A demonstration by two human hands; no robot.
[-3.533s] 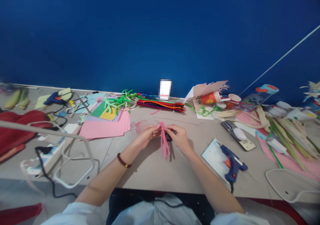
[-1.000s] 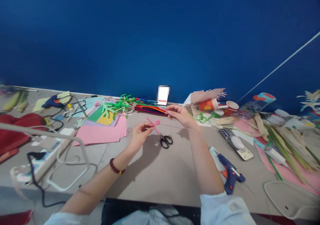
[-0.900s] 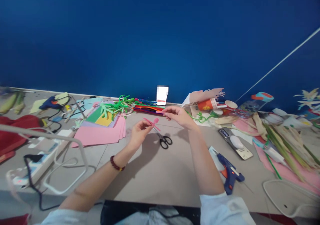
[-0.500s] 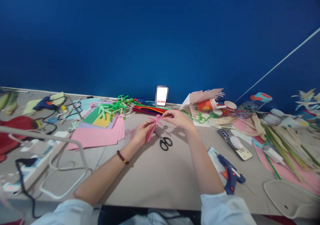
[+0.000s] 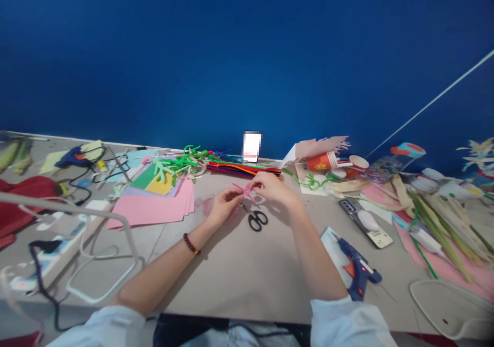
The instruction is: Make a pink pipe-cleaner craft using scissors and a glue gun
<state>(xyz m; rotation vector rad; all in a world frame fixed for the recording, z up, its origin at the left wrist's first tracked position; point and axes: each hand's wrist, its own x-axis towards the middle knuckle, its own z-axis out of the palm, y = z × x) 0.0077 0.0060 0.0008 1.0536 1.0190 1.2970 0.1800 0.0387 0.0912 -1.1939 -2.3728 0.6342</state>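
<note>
Above grey bench (image 5: 247, 270), left hand (image 5: 224, 208): narrow grip on pink fuzzy pipe-cleaner figure (image 5: 242, 196).
Right hand (image 5: 272, 188): same narrow grip.
Beside: black-handled scissors (image 5: 257, 221).

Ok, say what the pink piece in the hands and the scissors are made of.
The pink piece looks like fuzzy chenille pipe cleaner, judging by its thin bent strands. The scissors seem to have black plastic loops; blades too small to tell.

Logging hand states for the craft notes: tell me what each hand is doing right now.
Left hand: closed, pinching the pink pipe cleaner.
Right hand: closed, pinching the same pink pipe cleaner.
</note>
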